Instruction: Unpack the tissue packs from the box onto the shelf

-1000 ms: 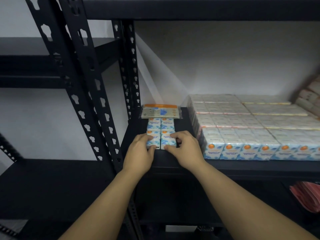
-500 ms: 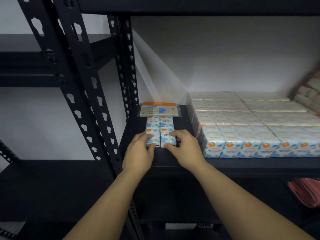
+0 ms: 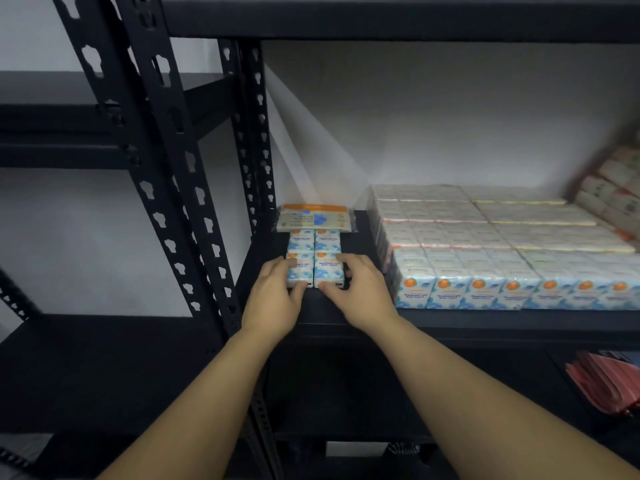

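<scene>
Tissue packs (image 3: 314, 258), four small blue-and-white ones set two by two, lie flat on the black shelf (image 3: 485, 320) near its left end, and both my hands are on the front pair. My left hand (image 3: 273, 299) curls around the front left pack, fingers over its top and outer side, thumb against its near edge. My right hand (image 3: 360, 292) grips the front right pack the same way, fingers arched over its top right corner and thumb pressed to its front face. The two front packs touch each other and sit just back from the shelf's front lip. Behind the four lies a wider flat tissue packet (image 3: 313, 218) with an orange top band, touching the rear pair. To my left the slotted black upright post (image 3: 249, 161) stands just beside the packs, leaving a narrow strip of bare shelf. To my right a band of bare shelf separates them from a large stacked block of mini tissue packs (image 3: 502, 251), which fills the shelf out to the right edge of view. The shelf board overhead (image 3: 381, 15) is well above the packs. On the lower level at far right lies a pinkish-red bundle (image 3: 606, 386).
</scene>
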Demonstrator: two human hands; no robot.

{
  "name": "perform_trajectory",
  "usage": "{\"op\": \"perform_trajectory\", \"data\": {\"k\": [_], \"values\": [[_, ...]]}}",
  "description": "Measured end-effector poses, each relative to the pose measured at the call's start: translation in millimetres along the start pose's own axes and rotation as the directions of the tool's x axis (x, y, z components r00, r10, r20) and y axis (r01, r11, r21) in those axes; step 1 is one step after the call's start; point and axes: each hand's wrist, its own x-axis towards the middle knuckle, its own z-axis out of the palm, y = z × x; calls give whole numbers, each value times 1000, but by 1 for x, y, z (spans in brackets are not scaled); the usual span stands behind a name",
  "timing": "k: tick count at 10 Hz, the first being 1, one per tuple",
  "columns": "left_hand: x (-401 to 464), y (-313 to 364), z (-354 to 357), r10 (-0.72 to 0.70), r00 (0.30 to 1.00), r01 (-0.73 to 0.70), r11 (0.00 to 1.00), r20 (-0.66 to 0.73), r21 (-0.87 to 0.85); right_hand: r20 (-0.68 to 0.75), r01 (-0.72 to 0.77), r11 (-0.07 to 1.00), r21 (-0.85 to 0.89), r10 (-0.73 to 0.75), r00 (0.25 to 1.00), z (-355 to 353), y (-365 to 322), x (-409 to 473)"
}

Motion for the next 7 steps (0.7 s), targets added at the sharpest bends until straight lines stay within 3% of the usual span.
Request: {"op": "perform_trajectory", "data": {"k": [3, 4, 7], "values": [[-23, 38, -20, 77, 995, -77, 997, -66, 8, -29, 109, 994, -18, -109, 994, -33, -20, -27], [-31, 60, -23, 90, 994, -88, 995, -57, 39, -28, 160, 987, -10, -160, 987, -61, -21, -41], [-71, 140, -12, 49, 997, -58, 984, 53, 169, -45, 121, 986, -114, -127, 991, -180, 27, -94]]}}
